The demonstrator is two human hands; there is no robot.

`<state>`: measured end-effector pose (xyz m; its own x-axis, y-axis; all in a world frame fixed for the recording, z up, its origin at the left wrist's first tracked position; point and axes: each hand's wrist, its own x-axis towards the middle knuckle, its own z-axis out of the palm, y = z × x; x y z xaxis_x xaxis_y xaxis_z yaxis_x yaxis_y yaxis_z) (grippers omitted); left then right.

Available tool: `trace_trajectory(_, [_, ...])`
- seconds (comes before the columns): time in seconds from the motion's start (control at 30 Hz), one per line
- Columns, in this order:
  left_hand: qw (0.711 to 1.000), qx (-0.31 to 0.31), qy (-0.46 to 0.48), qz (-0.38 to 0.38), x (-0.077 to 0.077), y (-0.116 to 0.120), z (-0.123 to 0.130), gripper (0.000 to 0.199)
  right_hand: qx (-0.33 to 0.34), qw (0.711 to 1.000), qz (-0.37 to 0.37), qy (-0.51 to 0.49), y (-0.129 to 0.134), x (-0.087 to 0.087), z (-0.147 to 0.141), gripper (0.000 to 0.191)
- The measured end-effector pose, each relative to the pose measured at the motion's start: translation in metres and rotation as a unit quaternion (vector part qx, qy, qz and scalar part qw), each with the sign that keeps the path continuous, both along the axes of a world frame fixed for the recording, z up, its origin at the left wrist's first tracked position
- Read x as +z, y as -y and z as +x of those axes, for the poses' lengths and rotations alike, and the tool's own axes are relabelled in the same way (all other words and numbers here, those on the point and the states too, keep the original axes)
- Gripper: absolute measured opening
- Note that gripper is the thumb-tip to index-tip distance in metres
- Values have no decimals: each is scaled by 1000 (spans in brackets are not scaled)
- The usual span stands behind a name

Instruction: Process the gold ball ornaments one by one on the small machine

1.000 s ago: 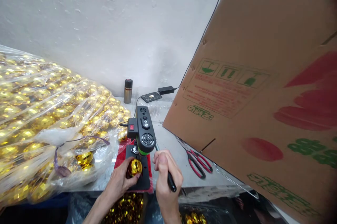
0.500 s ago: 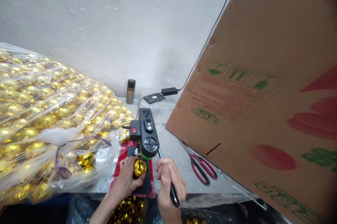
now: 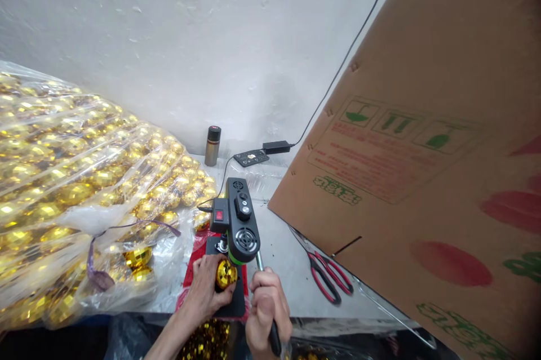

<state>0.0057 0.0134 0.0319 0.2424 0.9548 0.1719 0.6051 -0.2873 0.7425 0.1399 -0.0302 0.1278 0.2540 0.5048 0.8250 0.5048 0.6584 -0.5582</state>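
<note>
My left hand holds a shiny gold faceted ball between thumb and fingers. The ball sits above the black base plate of a small bench press, right below the front of its black head. A green ring shows under that head, close to the ball; whether they touch I cannot tell. On the right side of the press, my right hand is closed around a lever with a metal rod and black grip. Red material lies under the base.
A clear bag full of gold balls fills the left. Red-handled scissors lie on the right, by a large cardboard box. Behind the press stand a dark-capped bottle and a black power adapter. Glittering gold pieces show below the table edge.
My right hand has swung the lever's grip end toward me and slightly left. The press head appears slightly lower. My left hand keeps the ball in place; the view has shifted a little.
</note>
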Motion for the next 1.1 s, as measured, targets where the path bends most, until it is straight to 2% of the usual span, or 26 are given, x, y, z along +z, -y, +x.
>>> trace_trajectory(0.27, [1000, 11, -1, 9, -2, 0, 3, 47, -7, 1000, 26, -11, -5, -1, -4, 42])
trace_trajectory(0.57, [1000, 10, 11, 13, -4, -1, 5, 46, 5, 1000, 24, -14, -6, -17, 0, 38])
trace_trajectory(0.83, [1000, 13, 19, 8, -5, -4, 6, 47, -7, 999, 33, -16, -8, -15, 0, 39])
trace_trajectory(0.97, [1000, 20, 15, 13, -6, -5, 7, 46, 1, 1000, 16, 8, -8, -25, 3, 38])
trace_trajectory(1.1, [999, 26, 16, 23, -8, -4, 8, 47, 2, 999, 34, 0, -8, -30, 0, 40])
